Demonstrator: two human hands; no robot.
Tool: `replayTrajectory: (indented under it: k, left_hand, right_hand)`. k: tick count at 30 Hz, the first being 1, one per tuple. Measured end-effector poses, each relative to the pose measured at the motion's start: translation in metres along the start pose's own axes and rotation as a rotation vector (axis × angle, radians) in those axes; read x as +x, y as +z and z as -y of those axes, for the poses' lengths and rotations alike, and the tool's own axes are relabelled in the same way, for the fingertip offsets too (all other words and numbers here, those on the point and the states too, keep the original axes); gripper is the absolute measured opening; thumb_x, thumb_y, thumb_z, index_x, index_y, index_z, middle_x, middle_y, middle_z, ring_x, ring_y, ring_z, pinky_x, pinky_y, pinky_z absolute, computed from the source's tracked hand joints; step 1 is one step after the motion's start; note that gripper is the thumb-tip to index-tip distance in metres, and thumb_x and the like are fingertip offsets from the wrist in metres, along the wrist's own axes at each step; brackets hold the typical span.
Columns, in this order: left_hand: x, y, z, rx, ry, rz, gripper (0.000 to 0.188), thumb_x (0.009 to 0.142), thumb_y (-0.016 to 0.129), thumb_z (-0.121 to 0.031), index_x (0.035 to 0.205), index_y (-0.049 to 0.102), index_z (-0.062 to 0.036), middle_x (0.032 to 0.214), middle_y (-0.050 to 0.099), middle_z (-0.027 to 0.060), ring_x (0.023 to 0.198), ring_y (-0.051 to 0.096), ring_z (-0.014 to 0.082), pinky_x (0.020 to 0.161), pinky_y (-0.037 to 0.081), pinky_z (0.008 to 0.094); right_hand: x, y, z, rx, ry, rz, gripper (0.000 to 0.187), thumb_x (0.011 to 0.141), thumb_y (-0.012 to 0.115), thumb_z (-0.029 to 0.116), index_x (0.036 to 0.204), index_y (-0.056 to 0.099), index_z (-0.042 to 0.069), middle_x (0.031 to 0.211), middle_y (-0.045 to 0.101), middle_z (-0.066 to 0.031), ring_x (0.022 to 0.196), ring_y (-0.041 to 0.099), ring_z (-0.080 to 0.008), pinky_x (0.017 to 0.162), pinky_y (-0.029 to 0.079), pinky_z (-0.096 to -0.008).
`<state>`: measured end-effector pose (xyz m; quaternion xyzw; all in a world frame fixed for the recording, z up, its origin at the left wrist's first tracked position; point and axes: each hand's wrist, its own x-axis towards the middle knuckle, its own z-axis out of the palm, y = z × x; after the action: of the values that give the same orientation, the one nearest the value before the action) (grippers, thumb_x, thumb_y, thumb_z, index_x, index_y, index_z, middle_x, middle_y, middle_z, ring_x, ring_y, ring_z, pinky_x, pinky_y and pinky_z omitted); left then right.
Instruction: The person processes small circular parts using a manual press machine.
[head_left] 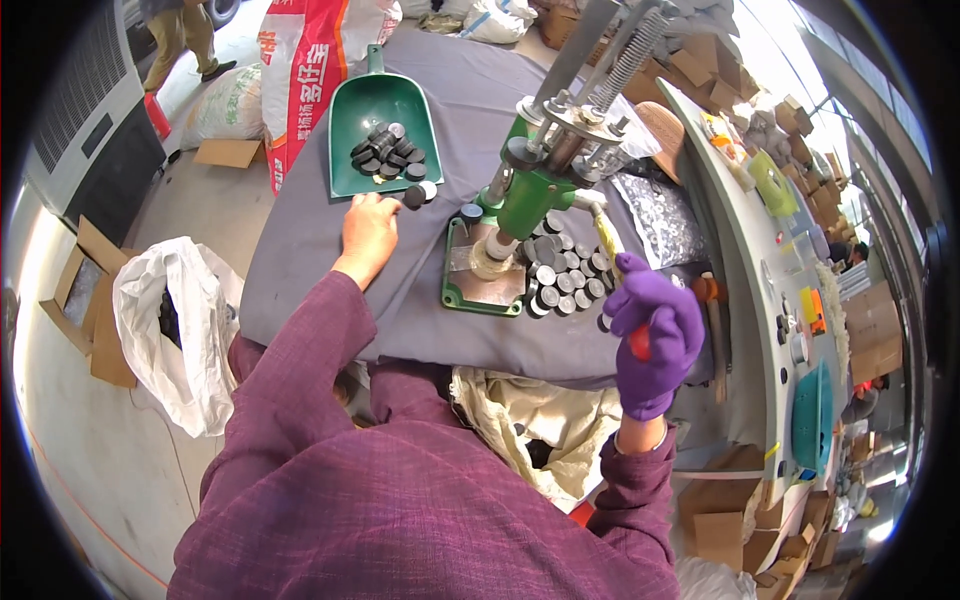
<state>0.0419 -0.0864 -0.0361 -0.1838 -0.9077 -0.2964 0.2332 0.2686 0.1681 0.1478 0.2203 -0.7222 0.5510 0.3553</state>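
Observation:
My bare left hand (368,236) is at the front lip of a green dustpan (336,150), its fingers closed on a small black round cap (414,198). A white round piece (430,190) lies just beyond that cap. Several black caps (385,150) are heaped in the dustpan. In a purple glove, my right hand (655,335) is curled around the lever handle (606,234) of a green hand press (530,205); something red shows between its fingers. Under the press ram is a pale round seat (490,260). One dark cap (471,213) rests on the base's back corner.
Right of the press lie many grey-topped round pieces (565,280) and a clear bag (660,220). A wooden-handled hammer (716,340) is near the cloth's right edge. An open cream sack (535,420) is at my lap; a white bag (175,330) stands left. A person (180,40) is far left.

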Motion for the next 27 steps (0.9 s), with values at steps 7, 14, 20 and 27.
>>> replayTrajectory:
  k: [7, 14, 20, 27]
  left_hand:
    - [0.0, -0.037, -0.005, -0.026, -0.256, 0.17, 0.025, 0.079, 0.068, -0.017, 0.103, 0.07, -0.0102, 0.099, 0.071, 0.015, 0.097, 0.067, 0.0331, 0.084, 0.052, 0.0438]
    - [-0.01, -0.041, 0.014, -0.072, -0.029, 0.001, 0.038, 0.074, 0.074, -0.018, 0.111, 0.068, -0.0086, 0.109, 0.068, 0.0095, 0.105, 0.058, 0.0295, 0.089, 0.05, 0.041]
    - [-0.004, -0.027, 0.004, -0.116, 0.028, 0.092, 0.038, 0.074, 0.075, -0.012, 0.111, 0.067, -0.0066, 0.105, 0.069, 0.011, 0.101, 0.06, 0.0315, 0.088, 0.051, 0.0418]
    - [-0.02, -0.027, -0.079, -0.549, 0.068, 0.123, 0.066, 0.068, 0.078, -0.005, 0.13, 0.054, -0.0104, 0.101, 0.066, 0.011, 0.089, 0.066, 0.0209, 0.075, 0.053, 0.0325]
  right_hand:
    - [0.042, -0.004, 0.008, 0.062, 0.07, -0.045, 0.045, 0.096, 0.036, 0.028, 0.106, 0.06, -0.008, 0.06, 0.048, -0.0046, 0.059, 0.052, -0.0179, 0.087, 0.048, -0.0407]
    - [0.045, -0.003, 0.005, 0.087, 0.034, -0.035, 0.045, 0.097, 0.037, 0.03, 0.11, 0.06, -0.006, 0.061, 0.047, -0.003, 0.06, 0.05, -0.0174, 0.089, 0.047, -0.0434]
    - [0.044, -0.007, 0.001, 0.1, 0.001, -0.022, 0.044, 0.099, 0.036, 0.03, 0.11, 0.06, -0.006, 0.061, 0.048, -0.0032, 0.06, 0.05, -0.0176, 0.089, 0.048, -0.0441]
    - [0.043, -0.007, 0.0, 0.119, 0.0, -0.044, 0.046, 0.098, 0.036, 0.031, 0.109, 0.06, -0.005, 0.06, 0.048, -0.0029, 0.058, 0.049, -0.0177, 0.087, 0.048, -0.0445]
